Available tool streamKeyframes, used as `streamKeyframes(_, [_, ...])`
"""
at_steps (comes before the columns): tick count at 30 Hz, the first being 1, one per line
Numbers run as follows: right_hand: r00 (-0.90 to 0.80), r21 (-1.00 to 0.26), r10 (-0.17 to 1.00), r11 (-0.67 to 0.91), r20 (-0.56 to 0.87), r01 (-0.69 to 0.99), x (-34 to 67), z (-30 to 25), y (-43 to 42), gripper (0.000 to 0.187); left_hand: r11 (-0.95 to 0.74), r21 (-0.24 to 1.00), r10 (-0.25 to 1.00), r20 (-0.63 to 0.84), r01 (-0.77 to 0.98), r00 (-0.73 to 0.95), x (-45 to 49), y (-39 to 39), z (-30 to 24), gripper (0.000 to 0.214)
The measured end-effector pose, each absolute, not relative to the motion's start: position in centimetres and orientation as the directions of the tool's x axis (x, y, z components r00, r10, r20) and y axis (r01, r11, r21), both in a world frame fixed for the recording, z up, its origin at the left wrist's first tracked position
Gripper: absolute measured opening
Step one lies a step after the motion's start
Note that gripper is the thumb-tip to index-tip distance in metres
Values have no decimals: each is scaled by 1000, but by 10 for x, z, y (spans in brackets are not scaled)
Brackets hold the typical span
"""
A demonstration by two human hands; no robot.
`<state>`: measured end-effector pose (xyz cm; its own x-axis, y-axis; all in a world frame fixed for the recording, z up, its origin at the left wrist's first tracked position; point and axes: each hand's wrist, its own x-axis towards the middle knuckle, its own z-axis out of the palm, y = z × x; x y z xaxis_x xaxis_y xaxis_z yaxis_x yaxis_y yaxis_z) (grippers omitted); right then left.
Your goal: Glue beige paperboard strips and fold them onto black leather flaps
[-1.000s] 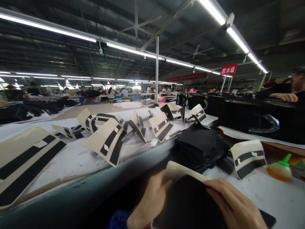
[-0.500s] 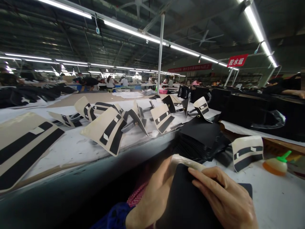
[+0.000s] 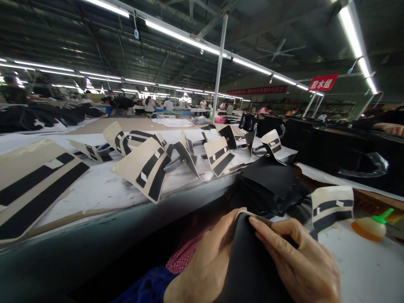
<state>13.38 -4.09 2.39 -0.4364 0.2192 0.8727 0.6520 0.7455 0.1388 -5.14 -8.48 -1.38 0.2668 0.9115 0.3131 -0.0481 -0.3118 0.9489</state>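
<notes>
A black leather-like panel (image 3: 249, 261) with a pale backing at its upper edge stands tilted between my hands at the bottom centre. My left hand (image 3: 205, 261) grips its left edge, the fingers partly hidden behind it. The fingertips of my right hand (image 3: 293, 256) press on the panel's top edge, pinching the black layer against the pale one. Just beyond my hands lies a stack of black sheets (image 3: 265, 181). A bent cream piece with black strips (image 3: 333, 206) stands to the right of my right hand.
Several cream pieces with black strips (image 3: 142, 164) stand along the white-covered table (image 3: 94, 189). A squeeze bottle with a green nozzle (image 3: 370, 227) holds orange liquid at right. Black bags (image 3: 341, 147) line the right side, where a co-worker's hand (image 3: 389, 127) shows. A pole (image 3: 220, 71) rises behind.
The pale layer at the panel's top edge now lies closer to the black one, with less of it showing. The whole view has shifted slightly, moving the surroundings rightward.
</notes>
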Motion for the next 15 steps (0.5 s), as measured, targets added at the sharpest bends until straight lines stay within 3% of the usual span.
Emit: streamKeyframes(15, [-435, 128, 258, 720, 863, 682, 138, 19, -40, 40, -118, 992, 976, 125, -51, 181, -48, -89, 0, 54])
